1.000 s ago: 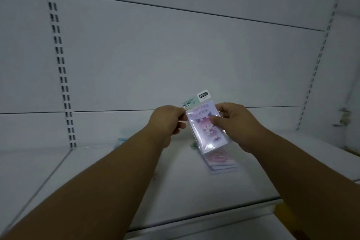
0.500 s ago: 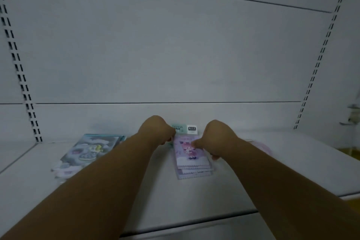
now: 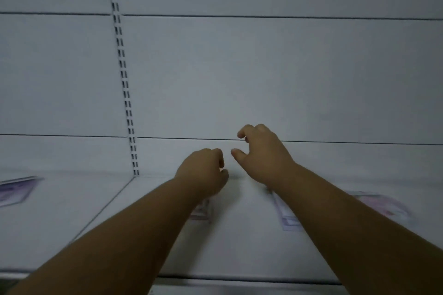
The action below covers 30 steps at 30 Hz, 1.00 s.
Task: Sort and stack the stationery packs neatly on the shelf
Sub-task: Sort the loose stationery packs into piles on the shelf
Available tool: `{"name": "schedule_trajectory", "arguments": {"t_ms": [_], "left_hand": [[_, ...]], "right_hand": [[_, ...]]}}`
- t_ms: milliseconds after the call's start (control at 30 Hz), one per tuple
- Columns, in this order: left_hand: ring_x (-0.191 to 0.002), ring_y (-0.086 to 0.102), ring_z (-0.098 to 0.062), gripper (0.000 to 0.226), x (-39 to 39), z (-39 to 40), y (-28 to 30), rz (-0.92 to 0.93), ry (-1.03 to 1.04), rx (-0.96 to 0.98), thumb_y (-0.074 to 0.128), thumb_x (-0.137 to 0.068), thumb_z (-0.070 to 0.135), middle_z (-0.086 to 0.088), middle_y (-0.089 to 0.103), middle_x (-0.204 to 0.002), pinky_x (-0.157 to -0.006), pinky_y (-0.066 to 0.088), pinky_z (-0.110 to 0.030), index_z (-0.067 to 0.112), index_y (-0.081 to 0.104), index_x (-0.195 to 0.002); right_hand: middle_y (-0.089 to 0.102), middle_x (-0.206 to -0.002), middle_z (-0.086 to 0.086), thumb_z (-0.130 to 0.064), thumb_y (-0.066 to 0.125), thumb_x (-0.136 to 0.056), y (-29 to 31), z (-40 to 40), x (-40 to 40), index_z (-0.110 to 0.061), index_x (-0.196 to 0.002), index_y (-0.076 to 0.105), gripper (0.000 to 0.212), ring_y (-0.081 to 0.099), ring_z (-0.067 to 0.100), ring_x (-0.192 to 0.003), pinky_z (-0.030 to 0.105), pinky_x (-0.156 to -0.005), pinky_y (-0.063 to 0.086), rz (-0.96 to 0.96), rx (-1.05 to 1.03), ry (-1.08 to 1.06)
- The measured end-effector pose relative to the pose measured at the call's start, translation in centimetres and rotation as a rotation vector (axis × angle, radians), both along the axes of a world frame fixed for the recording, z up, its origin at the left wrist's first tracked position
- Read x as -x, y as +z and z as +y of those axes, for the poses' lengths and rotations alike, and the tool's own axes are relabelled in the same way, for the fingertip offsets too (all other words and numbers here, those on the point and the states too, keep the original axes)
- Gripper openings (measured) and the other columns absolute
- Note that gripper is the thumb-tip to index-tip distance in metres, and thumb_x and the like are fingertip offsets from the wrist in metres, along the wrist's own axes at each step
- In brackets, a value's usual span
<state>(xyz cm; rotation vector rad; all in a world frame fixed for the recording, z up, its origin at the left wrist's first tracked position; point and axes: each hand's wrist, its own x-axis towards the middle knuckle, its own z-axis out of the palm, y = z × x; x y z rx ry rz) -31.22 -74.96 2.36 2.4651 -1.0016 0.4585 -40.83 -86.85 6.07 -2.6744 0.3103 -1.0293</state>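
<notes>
fingers of the left hand curl loosely, holding nothing; right hand spread half open, empty, both above the shelf. blurred purple pack far left, packs lying under the forearms, pink pack right.

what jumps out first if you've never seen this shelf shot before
Two bare forearms reach in from below, the left hand and right hand raised mid-frame, holding nothing. Under them, blurred purple packs lie on the white shelf, another pack at far left. A slotted upright runs up the back wall.
</notes>
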Motion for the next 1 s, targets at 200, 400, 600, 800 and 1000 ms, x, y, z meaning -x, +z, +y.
{"name": "schedule_trajectory", "arguments": {"t_ms": [200,400,600,800,1000], "left_hand": [[-0.081,0.054,-0.015,0.021,-4.2,17.2,0.0,-0.108,0.124,-0.015,0.059,-0.085,0.044,0.005,0.060,-0.092,-0.075,0.052,-0.032,0.027,0.059,-0.097],[-0.086,0.055,-0.015,0.025,-8.9,34.1,-1.7,-0.101,0.258,-0.046,0.057,-0.086,0.043,0.002,0.062,-0.098,-0.077,0.052,-0.033,0.024,0.061,-0.101],[-0.091,0.057,-0.019,0.026,-13.5,43.7,-3.0,-0.062,0.364,-0.088,0.055,-0.084,0.043,0.002,0.063,-0.103,-0.080,0.049,-0.033,0.024,0.061,-0.102],[-0.099,0.058,-0.026,0.022,-18.5,48.0,-4.2,-0.033,0.456,-0.115,0.052,-0.084,0.038,-0.002,0.062,-0.103,-0.084,0.048,-0.035,0.025,0.063,-0.099],[-0.107,0.051,-0.026,0.056,-23.7,50.6,-4.9,-0.015,0.783,-0.252,0.036,-0.086,0.064,-0.006,0.058,-0.117,-0.083,0.039,-0.039,0.020,0.053,-0.115]], "right_hand": [[0.056,-0.111,0.002,-0.043,0.061,-0.084,2.6,14.2,-6.8,-0.023,-0.115,0.054,0.037,0.057,0.018,-0.092,0.032,-0.078,0.049,-0.016,0.030,0.167],[0.056,-0.114,0.003,-0.046,0.059,-0.083,2.1,29.5,-14.7,-0.023,-0.117,0.054,0.042,0.057,0.020,-0.095,0.035,-0.077,0.049,0.052,0.026,0.261],[0.055,-0.114,0.005,-0.045,0.058,-0.083,1.1,37.9,-20.7,-0.021,-0.118,0.051,0.043,0.056,0.023,-0.092,0.032,-0.070,0.044,0.135,0.041,0.280],[0.055,-0.117,0.007,-0.045,0.059,-0.082,0.1,41.9,-26.3,-0.020,-0.123,0.048,0.050,0.057,0.025,-0.098,0.033,-0.073,0.044,0.199,0.082,0.316],[0.057,-0.115,0.013,-0.047,0.061,-0.081,-2.0,43.5,-30.8,-0.014,-0.117,0.049,0.050,0.057,0.030,-0.099,0.034,-0.075,0.044,0.379,0.128,0.223]]}}
